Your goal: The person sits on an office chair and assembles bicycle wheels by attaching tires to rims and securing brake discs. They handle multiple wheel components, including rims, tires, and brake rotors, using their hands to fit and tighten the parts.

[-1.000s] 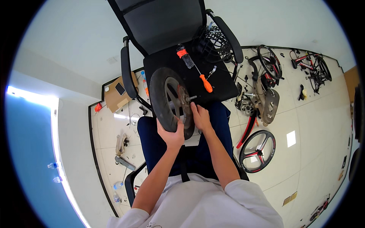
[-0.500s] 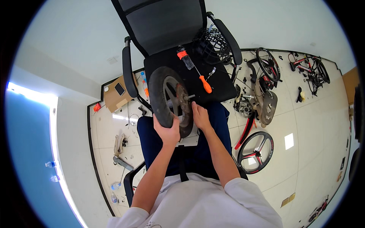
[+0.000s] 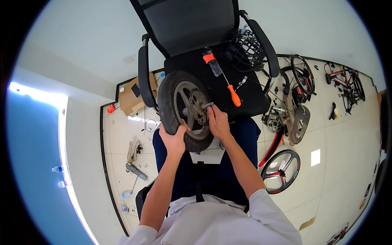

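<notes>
A small black-tyred wheel (image 3: 166, 100) stands upright between my knees and the chair seat, with grey spokes and a rusty brake disc (image 3: 197, 107) on its right side. My left hand (image 3: 174, 141) is wrapped round the lower left of the tyre, thumb toward the rim. With thumb and fingertips, my right hand (image 3: 219, 123) pinches the end of the metal axle (image 3: 207, 105) that sticks out beyond the disc. On the seat lies a screwdriver with an orange handle (image 3: 233, 96), beside a dark wrapped tool with an orange band (image 3: 211, 62).
The black office chair (image 3: 183, 61) faces me, holding a black wire basket (image 3: 249, 49) at its right. Cardboard (image 3: 130, 100) lies on the left floor. At right are a folded scooter-like frame (image 3: 295, 122), a three-spoke wheel (image 3: 281, 173) and a red-black bike frame (image 3: 343, 79).
My view has shifted, moving the chair rightward in the picture. The wheel has turned, showing more of the disc. My right hand has come up onto the axle end.
</notes>
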Demonstrator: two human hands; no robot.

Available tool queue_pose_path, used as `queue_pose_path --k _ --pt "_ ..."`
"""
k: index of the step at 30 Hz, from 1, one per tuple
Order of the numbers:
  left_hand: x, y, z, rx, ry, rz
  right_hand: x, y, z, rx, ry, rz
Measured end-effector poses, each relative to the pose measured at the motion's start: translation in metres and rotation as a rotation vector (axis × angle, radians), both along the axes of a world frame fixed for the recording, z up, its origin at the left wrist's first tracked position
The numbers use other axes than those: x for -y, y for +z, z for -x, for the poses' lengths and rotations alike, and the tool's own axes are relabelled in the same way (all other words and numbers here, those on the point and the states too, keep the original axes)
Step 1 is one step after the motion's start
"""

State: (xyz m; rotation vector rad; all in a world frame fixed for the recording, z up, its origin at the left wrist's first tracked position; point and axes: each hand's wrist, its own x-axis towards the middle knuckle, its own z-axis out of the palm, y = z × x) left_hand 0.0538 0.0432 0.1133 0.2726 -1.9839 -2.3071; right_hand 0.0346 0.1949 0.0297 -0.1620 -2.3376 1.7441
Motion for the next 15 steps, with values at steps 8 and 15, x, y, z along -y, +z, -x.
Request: queue_pose_path --k 8,15 --pt "0.022 0.0 0.018 0.14 0.015 -0.097 0.001 -0.016 0.02 -0.218 0.074 -0.133" --pt "0.019 0.001 0.018 0.154 0.057 -0.159 0.0 -0.007 0.025 -0.112 0.125 -0.159"
